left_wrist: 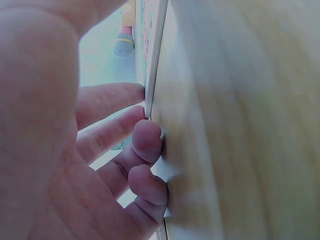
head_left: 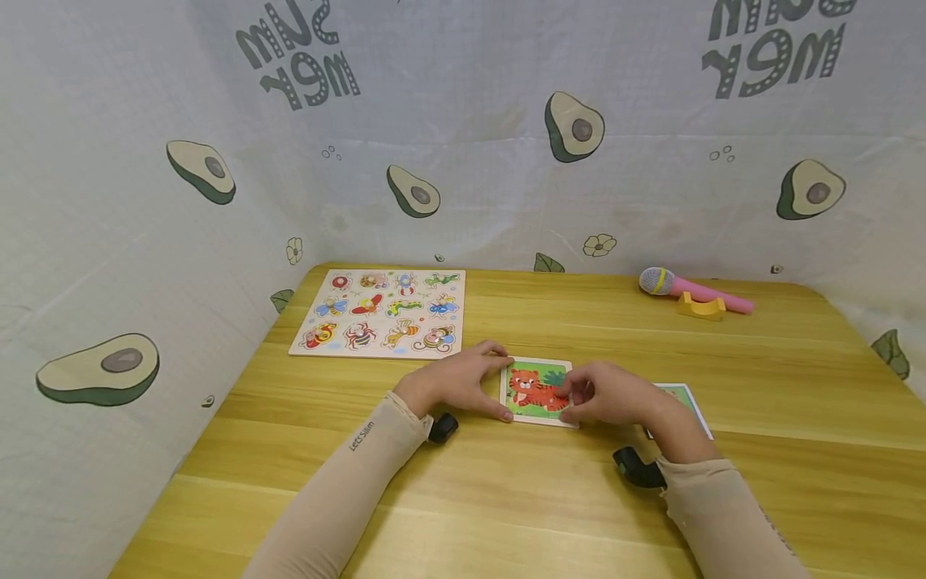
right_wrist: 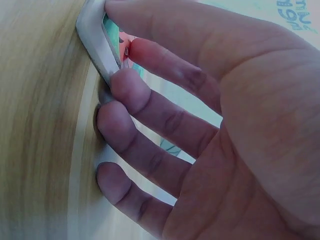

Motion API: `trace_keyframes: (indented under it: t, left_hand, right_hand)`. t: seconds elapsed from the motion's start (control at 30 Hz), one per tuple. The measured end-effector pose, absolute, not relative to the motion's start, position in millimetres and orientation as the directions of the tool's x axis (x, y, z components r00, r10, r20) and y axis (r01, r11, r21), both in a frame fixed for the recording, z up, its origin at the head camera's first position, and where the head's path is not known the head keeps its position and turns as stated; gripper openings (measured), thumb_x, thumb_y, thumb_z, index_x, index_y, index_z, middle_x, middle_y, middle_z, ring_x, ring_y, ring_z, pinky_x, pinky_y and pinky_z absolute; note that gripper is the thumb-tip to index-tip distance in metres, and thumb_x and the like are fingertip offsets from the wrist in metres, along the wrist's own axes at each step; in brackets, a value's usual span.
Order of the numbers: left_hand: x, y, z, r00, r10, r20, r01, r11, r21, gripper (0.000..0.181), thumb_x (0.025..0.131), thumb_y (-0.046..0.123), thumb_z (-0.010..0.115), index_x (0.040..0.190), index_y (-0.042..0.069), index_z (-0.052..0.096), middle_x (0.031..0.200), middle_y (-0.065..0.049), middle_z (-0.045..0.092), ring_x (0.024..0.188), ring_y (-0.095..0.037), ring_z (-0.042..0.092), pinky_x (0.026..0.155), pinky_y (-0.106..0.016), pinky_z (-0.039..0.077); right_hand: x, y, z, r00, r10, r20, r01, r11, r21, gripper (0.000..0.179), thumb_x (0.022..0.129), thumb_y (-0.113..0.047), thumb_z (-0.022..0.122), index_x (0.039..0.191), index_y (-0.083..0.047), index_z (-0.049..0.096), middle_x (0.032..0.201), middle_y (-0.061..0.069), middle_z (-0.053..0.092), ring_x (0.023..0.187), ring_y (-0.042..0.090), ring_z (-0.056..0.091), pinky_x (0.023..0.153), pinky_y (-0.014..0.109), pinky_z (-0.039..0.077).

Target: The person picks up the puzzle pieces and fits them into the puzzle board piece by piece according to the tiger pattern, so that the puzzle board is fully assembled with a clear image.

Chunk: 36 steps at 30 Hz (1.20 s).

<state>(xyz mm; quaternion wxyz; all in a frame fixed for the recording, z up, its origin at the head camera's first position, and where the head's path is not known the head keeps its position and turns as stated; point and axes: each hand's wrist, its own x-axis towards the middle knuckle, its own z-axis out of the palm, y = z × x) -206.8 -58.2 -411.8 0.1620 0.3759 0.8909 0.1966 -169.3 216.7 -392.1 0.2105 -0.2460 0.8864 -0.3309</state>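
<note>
A small square tiger puzzle (head_left: pixel 526 410) with a pale frame lies flat on the wooden table (head_left: pixel 463 515). My left hand (head_left: pixel 463 379) holds its left side, thumb at the near corner and index finger at the far one. In the left wrist view, fingertips (left_wrist: pixel 146 140) rest along the table beside the frame (left_wrist: pixel 156 55). My right hand (head_left: pixel 606 394) is at the puzzle's right side. Its index finger (right_wrist: pixel 165 60) bends over onto the orange tiger picture, while the thumb touches the frame near the front right corner. The other right fingertips rest by the frame and table.
An insect peg puzzle board (head_left: pixel 383 314) lies at the back left. Toward the back right, a pink toy microphone (head_left: pixel 712 295) leans by a yellow block (head_left: pixel 700 307). Another picture card or board (head_left: pixel 683 394) lies partly under my right forearm. A printed curtain (head_left: pixel 492 201) borders the table.
</note>
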Motion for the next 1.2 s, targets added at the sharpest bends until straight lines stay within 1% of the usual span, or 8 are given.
trace_keyframes:
  t: [0.23,0.43,0.57,0.73,0.87,0.97,1.07,1.2]
  left_hand:
    - [-207.2,-57.8,-412.3,-0.665,0.733,-0.140,0.606,0.640,0.474,0.097,0.080,0.061,0.078,0.155,0.012,0.040,0.153,0.000,0.035,0.137,-0.016,0.039,0.112,-0.031,0.031]
    - [-208.0,-58.1,-413.7,-0.670,0.729,-0.142,0.604,0.646,0.467,0.098,0.080,0.063,0.077,0.156,0.014,0.039,0.154,0.001,0.034,0.138,-0.016,0.038,0.112,-0.031,0.031]
    - [-208.1,-57.7,-414.1,-0.670,0.727,-0.147,0.599,0.647,0.471,0.098,0.080,0.063,0.076,0.156,0.014,0.039,0.154,0.001,0.034,0.138,-0.016,0.038,0.112,-0.031,0.031]
    - [-208.1,-57.6,-414.9,-0.672,0.726,-0.149,0.601,0.651,0.464,0.097,0.081,0.063,0.076,0.156,0.014,0.039,0.154,0.001,0.034,0.138,-0.016,0.038,0.112,-0.032,0.032]
    - [-207.5,-57.6,-414.8,-0.669,0.728,-0.148,0.605,0.649,0.462,0.097,0.081,0.062,0.077,0.156,0.014,0.039,0.155,0.000,0.034,0.138,-0.017,0.038,0.112,-0.031,0.032]
    - [-207.4,-58.0,-414.0,-0.666,0.732,-0.145,0.607,0.645,0.464,0.097,0.081,0.062,0.077,0.156,0.013,0.039,0.154,0.000,0.034,0.137,-0.017,0.039,0.112,-0.031,0.032]
    - [-207.5,-58.2,-413.5,-0.664,0.734,-0.143,0.608,0.641,0.468,0.097,0.081,0.062,0.077,0.156,0.012,0.039,0.154,0.000,0.034,0.137,-0.017,0.039,0.112,-0.031,0.032]
    - [-206.9,-57.8,-413.4,-0.665,0.732,-0.146,0.607,0.644,0.466,0.097,0.081,0.062,0.077,0.156,0.013,0.039,0.154,-0.001,0.034,0.138,-0.016,0.039,0.112,-0.031,0.032]
  right_hand:
    - [-166.7,213.1,-389.2,-0.804,-0.546,-0.236,-0.289,0.705,-0.647,0.015,0.085,-0.018,0.081,0.088,-0.012,0.068,0.070,-0.003,0.053,0.062,0.014,0.048,0.056,0.028,0.039]
    - [-167.0,212.7,-387.5,-0.801,-0.544,-0.249,-0.292,0.719,-0.631,0.014,0.087,-0.018,0.080,0.091,-0.012,0.068,0.069,-0.002,0.053,0.061,0.014,0.049,0.056,0.028,0.039]
    - [-168.7,214.6,-389.1,-0.809,-0.546,-0.217,-0.321,0.720,-0.615,0.016,0.085,-0.021,0.083,0.094,-0.012,0.072,0.083,0.001,0.056,0.070,0.017,0.051,0.061,0.031,0.043]
    - [-170.4,214.5,-389.5,-0.823,-0.539,-0.178,-0.359,0.738,-0.571,0.029,0.081,-0.025,0.086,0.105,-0.011,0.078,0.108,0.003,0.059,0.080,0.019,0.051,0.070,0.034,0.045]
    - [-168.3,211.3,-385.9,-0.820,-0.543,-0.182,-0.388,0.760,-0.521,0.035,0.081,-0.026,0.087,0.109,-0.006,0.078,0.112,0.007,0.061,0.090,0.022,0.056,0.078,0.039,0.049]
    - [-166.3,209.3,-382.8,-0.815,-0.550,-0.184,-0.410,0.771,-0.488,0.040,0.081,-0.026,0.087,0.112,-0.003,0.077,0.113,0.010,0.061,0.097,0.025,0.056,0.083,0.042,0.049]
    - [-165.4,208.1,-381.8,-0.816,-0.546,-0.190,-0.406,0.775,-0.483,0.042,0.081,-0.026,0.087,0.114,-0.001,0.077,0.113,0.010,0.061,0.094,0.024,0.055,0.080,0.040,0.048]
    - [-165.8,207.7,-382.3,-0.820,-0.540,-0.190,-0.399,0.778,-0.486,0.038,0.081,-0.024,0.086,0.112,-0.004,0.077,0.109,0.007,0.061,0.086,0.021,0.053,0.073,0.035,0.046]
